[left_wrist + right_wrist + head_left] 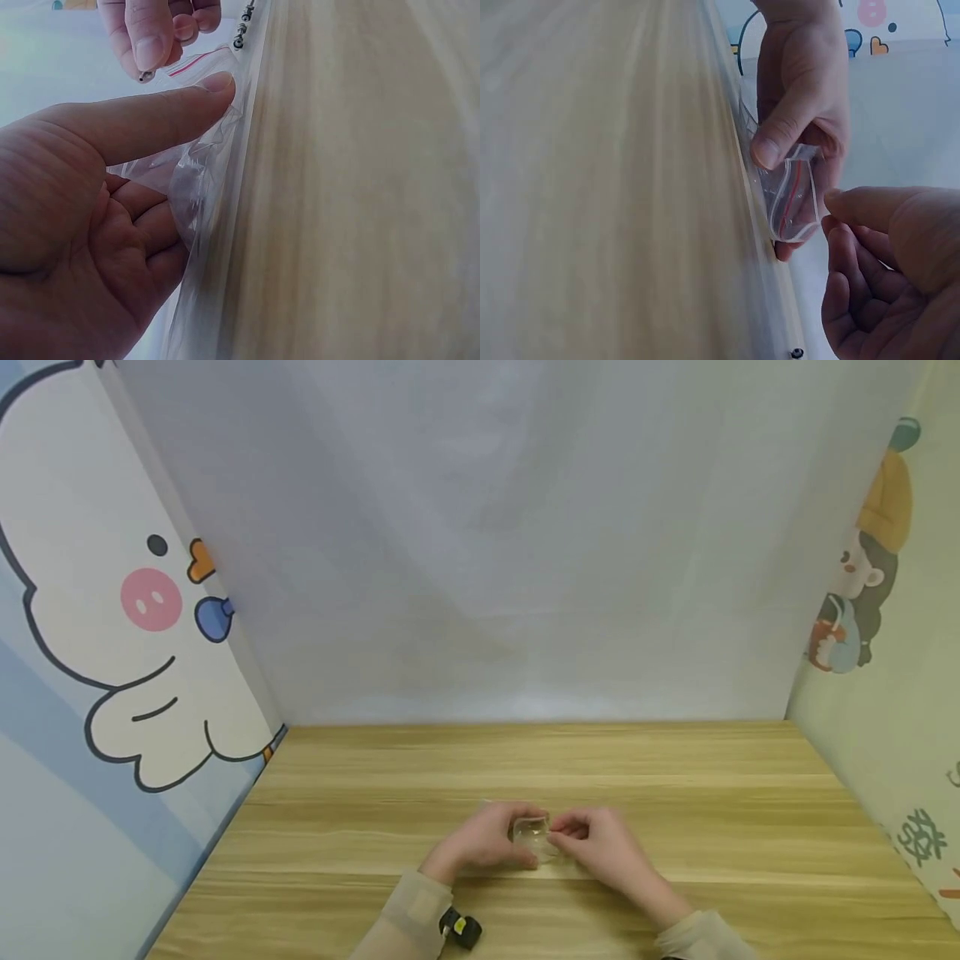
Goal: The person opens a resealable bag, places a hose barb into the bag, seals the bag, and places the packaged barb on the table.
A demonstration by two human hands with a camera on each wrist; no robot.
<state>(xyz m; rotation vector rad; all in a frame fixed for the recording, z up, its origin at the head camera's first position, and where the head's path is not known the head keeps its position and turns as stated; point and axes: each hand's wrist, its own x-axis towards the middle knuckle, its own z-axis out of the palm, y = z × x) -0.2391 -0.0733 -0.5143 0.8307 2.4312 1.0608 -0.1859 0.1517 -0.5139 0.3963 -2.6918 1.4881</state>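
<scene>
A clear zip-lock bag (531,835) with a red stripe along its mouth (793,199) is held low over the table by my left hand (489,841). The thumb (217,82) lies against one side of the bag, and the fingers are behind it. At the bag's mouth, my right hand (602,846) pinches a small shiny metal piece (146,76) between thumb and forefinger. Its other fingers are curled in. Several tiny black-and-silver metal pieces (240,36) lie on the table near the right hand.
The wood-grain table (360,793) runs back to a pale curtain (487,568). Printed cartoon panels (112,610) stand at the left and right sides. A black wrist camera (461,928) is strapped by the left sleeve (411,914).
</scene>
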